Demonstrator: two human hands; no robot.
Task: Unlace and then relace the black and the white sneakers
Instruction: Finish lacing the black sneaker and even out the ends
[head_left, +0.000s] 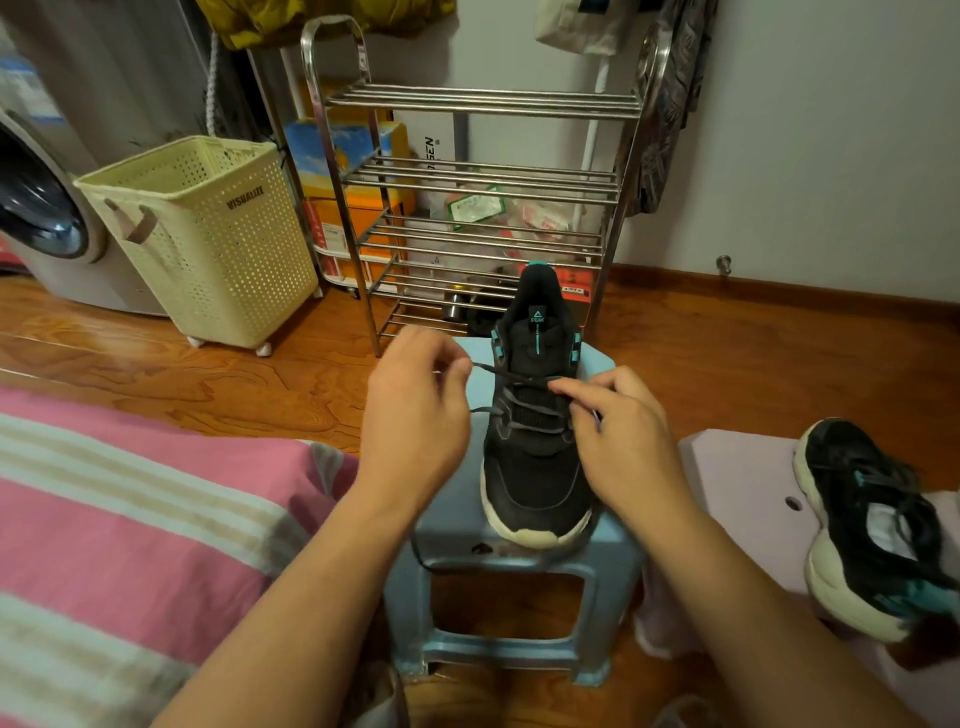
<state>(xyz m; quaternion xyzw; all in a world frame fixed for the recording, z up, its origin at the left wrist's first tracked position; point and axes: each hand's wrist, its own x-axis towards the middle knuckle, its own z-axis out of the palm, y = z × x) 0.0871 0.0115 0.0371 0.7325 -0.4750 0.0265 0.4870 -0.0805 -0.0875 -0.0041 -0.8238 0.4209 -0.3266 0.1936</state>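
Two hands work a dark flat lace (524, 383) on a black mesh sneaker (535, 441) with a cream rubber sole, standing toe-near on a glossy blue plastic stool (511, 587). Left hand (415, 410) pinches one lace end beside the shoe; right hand (623, 431) pinches lace at the eyelets, fingertips partly hidden. A second sneaker (872, 525) lies right on a lilac stool (743, 483), partly cut off. Beyond stands a tubular steel rack (483, 208).

Sneaker (535, 441) on stool (519, 561), rack (478, 208) behind.
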